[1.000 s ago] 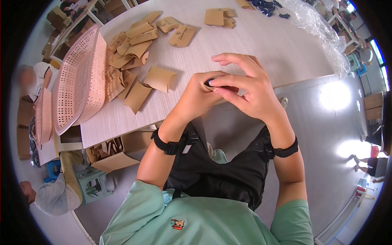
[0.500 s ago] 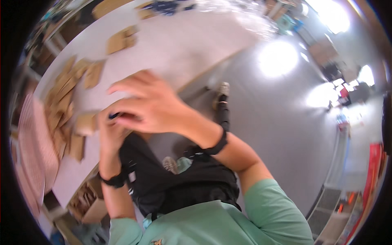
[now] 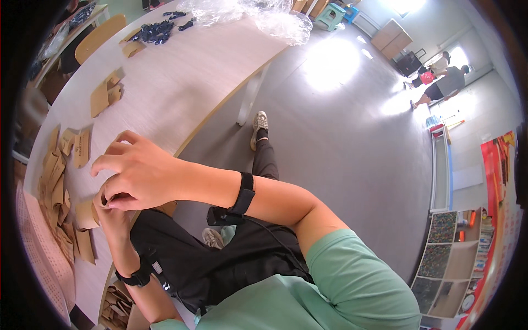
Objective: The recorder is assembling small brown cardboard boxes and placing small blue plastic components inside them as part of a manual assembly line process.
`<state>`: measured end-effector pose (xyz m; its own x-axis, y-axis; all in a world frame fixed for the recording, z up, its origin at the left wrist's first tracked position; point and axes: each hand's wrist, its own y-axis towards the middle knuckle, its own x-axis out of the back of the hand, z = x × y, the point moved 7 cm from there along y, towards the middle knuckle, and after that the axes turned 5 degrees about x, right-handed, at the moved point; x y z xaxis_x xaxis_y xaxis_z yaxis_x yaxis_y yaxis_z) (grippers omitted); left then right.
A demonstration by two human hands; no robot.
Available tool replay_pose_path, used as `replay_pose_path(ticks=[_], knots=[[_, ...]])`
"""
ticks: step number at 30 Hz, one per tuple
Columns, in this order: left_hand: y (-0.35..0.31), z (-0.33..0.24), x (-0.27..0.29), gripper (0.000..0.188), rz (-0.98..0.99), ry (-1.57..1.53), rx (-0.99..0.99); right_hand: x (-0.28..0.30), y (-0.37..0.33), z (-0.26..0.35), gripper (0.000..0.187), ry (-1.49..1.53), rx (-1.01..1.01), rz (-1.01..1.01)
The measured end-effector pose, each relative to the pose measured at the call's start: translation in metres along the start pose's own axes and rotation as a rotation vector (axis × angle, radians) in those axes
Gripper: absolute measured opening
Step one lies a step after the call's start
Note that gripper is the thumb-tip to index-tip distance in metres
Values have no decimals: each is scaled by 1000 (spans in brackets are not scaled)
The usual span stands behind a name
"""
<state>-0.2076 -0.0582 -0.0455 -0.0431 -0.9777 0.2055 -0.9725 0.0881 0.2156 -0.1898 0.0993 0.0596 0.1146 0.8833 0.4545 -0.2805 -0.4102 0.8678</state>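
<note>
Over the table's near edge my two hands meet. My right hand crosses in front, its thumb and forefinger pinched together while the other fingers are bent and spread. Below it my left hand comes up, its fingers largely covered by the right. A small dark thing shows at the fingertips, too small to name. Several folded brown cardboard pieces lie piled on the table just left of my hands, and one cardboard piece is close beside the left hand.
The white table curves away to the far left. On it are another cardboard piece, a heap of dark blue cords and clear plastic wrap. A pink perforated sheet hangs at the left. People stand far right.
The view has swung, so the table and hands sit further left. Both hands stay together at the fingertips, and the dark thing between them shows less.
</note>
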Motion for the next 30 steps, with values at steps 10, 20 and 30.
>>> replay_pose_path(ticks=[10, 20, 30], knots=[[-4, 1, -1, 8, -10, -64, 25, -2, -2, -3, 7, 83, -67, -17], [2, -3, -7, 10, -8, -55, 21, 0, -7, 4, 9, -51, -69, -17], [-7, -19, -5, 29, -2, -24, -94, 9, -2, 9, 22, -95, -170, -46]])
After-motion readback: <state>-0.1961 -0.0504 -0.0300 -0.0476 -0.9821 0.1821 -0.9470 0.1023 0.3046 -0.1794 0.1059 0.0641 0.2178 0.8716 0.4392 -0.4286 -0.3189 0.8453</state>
